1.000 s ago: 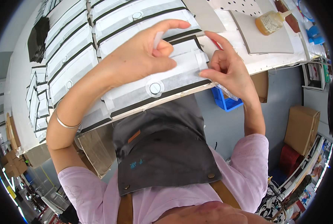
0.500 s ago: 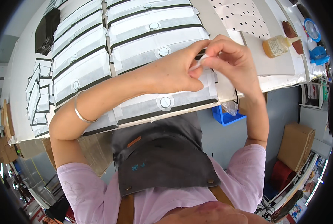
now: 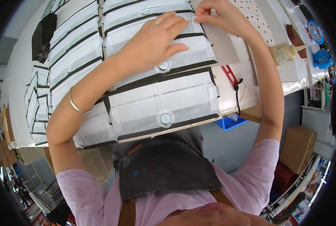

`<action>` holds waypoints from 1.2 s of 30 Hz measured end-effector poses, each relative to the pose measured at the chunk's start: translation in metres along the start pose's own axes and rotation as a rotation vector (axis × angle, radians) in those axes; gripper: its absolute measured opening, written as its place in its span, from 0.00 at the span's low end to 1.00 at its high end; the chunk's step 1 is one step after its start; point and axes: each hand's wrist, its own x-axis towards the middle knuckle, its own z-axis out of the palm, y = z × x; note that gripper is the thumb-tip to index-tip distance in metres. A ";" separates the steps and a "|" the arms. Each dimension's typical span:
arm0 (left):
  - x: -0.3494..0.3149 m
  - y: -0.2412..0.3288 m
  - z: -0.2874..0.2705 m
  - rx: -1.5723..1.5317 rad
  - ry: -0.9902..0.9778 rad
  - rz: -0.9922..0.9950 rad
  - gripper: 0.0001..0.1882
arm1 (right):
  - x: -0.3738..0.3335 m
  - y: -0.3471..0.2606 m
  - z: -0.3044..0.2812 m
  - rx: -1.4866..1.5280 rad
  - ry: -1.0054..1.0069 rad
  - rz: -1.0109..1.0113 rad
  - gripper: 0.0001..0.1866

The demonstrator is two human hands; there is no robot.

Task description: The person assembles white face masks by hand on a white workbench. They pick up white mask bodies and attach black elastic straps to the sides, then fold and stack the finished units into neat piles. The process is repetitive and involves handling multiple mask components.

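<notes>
Rows of white, black-edged panels [image 3: 137, 109] overlap across the table, with round metal discs [image 3: 165, 118] set in clear circles. My left hand [image 3: 149, 43] rests flat over the panels in the right-hand row, fingers stretched and slightly apart, holding nothing. At the right end of a panel farther up that row, my right hand [image 3: 218, 14] has thumb and fingertips pinched together at the edge. Whatever is between those fingertips is too small to make out. The nearest panel lies fully exposed along the table's front edge.
A red-handled tool [image 3: 230, 75] with a black cord lies right of the panels. Beyond my right forearm are a bottle of yellowish liquid [image 3: 284, 53], a small blue fan [image 3: 315, 31] and a perforated white sheet [image 3: 254, 15]. Dark pieces [image 3: 43, 37] are stacked far left.
My hands, earlier together over the panels with a small white piece between them, have separated and moved farther up the row. The nearest panel and the red-handled tool are now uncovered.
</notes>
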 end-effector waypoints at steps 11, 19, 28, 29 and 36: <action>0.009 0.002 0.009 0.087 -0.075 0.108 0.39 | 0.007 0.016 0.005 0.024 0.011 -0.016 0.09; 0.012 0.006 0.013 0.088 -0.062 0.092 0.39 | 0.007 0.015 0.005 0.042 -0.022 0.046 0.08; 0.017 0.012 0.020 0.066 0.044 0.044 0.31 | 0.002 0.015 0.012 0.160 0.140 0.071 0.13; 0.019 0.010 0.020 0.084 0.056 0.045 0.30 | 0.000 0.014 0.009 0.151 0.191 0.054 0.15; 0.044 0.000 0.012 0.247 0.029 0.058 0.27 | -0.029 0.007 -0.006 0.093 0.259 0.170 0.15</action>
